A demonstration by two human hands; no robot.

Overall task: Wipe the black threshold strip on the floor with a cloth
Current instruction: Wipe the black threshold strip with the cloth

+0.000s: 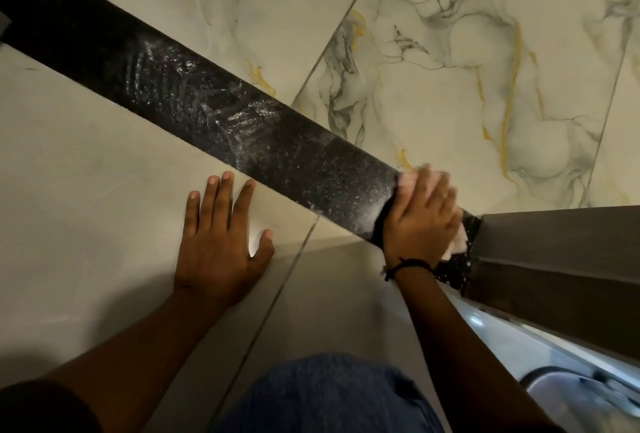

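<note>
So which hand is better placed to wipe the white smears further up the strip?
Right. The right hand already presses the cloth on the black strip; the left hand lies flat on the tile, empty.

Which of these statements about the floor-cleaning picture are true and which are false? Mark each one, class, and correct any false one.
1. The right hand presses a pale cloth onto the black strip. True.
2. The left hand also holds a cloth. False: it lies flat and open on the plain tile, holding nothing.
3. White smears show on the middle of the strip. True.
4. The cloth is at the far end of the strip, top left. False: it is at the near end, beside the dark door frame.
5. A dark band sits on the right wrist. True.
</note>
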